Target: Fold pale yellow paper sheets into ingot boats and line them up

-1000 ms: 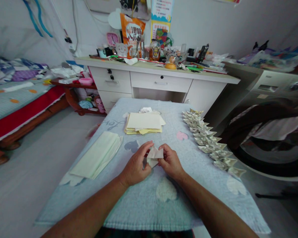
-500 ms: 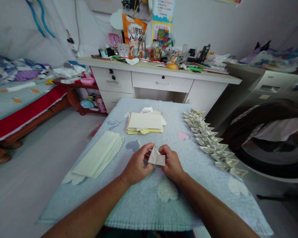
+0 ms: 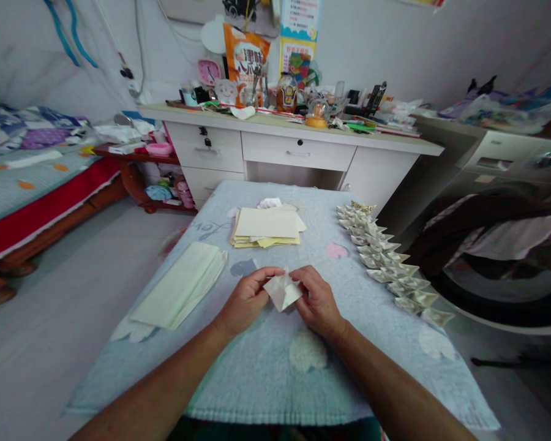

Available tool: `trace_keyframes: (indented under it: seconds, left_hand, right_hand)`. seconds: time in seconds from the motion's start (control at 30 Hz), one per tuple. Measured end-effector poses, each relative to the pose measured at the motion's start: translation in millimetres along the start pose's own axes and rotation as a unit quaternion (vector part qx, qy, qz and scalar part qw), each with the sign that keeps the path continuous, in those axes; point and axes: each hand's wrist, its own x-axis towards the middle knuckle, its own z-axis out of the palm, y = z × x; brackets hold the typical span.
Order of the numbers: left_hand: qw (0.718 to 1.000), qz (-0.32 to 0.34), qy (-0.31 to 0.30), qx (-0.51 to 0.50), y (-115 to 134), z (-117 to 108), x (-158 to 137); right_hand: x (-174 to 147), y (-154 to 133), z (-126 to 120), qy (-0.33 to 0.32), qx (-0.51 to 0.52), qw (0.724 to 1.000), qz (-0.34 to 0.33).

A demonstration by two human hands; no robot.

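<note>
Blue cloth [image 3: 257,383] beneath fingers [image 3: 265,272] pinched on folded paper [image 3: 281,290].

Two hands [image 3: 241,304] [image 3: 320,301], one folded paper [image 3: 281,290]

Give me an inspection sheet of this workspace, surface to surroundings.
Surface: pale blue printed cloth.
Work pieces: folded paper held at centre; stack of sheets beyond it; pale green paper pile to the left; rows of folded pieces to the right.
Clutter: crumpled white piece behind the stack; orange bag and jar among many items on the desk.
Hands: left hand and right hand both hold the folded paper.
Cables: wall cords, upper left.
Surroundings: bed left, desk ahead, washing machine right.
</note>
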Motion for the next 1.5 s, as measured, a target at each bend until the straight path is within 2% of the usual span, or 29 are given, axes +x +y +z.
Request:
trace_keyframes:
  seconds: [0.1,0.23,0.33,0.53,0.73,1.03,1.2,1.3,1.37,1.5]
  left_hand:
    - [1.0,-0.004,-0.02,-0.02,0.4,0.3,-1.1]
    - [0.996,0.024,-0.078,-0.048,3.6,0.8,-4.2]
    - [0.992,0.025,-0.105,-0.066,6.4,0.8,-5.4]
    - [0.996,-0.026,-0.021,-0.083,6.0,3.9,-1.9]
    - [0.997,-0.054,-0.024,-0.044,1.3,6.6,2.8]
    - [0.998,-0.056,0.007,-0.037,7.0,6.0,3.1]
    - [0.997,-0.06,0.001,-0.04,7.4,6.1,2.6]
    - [0.998,-0.048,0.018,-0.022,7.3,5.5,2.8]
    - [0.998,-0.044,0.038,-0.019,8.5,4.6,2.9]
    - [0.997,-0.04,0.065,-0.003,10.3,2.6,3.1]
  right_hand:
    - [-0.3,0.4,0.7,0.018,0.001,1.0,0.018]
    - [0.2,2.9,1.3,0.048,-0.014,0.998,0.049]
    - [1.0,4.5,1.5,0.053,-0.02,0.998,0.041]
    - [0.5,2.7,2.6,0.008,-0.058,0.998,-0.011]
    - [-0.1,-3.6,3.1,-0.029,-0.113,0.991,-0.063]
    - [-1.1,-2.9,2.1,0.003,-0.072,0.997,-0.033]
    - [-0.4,-4.3,0.1,-0.014,-0.044,0.999,-0.029]
    - [1.6,-7.5,-2.8,-0.02,0.006,1.0,-0.013]
    - [3.0,-8.9,-5.5,-0.015,0.053,0.998,0.018]
    - [5.1,-7.6,-8.6,-0.016,0.156,0.98,0.124]
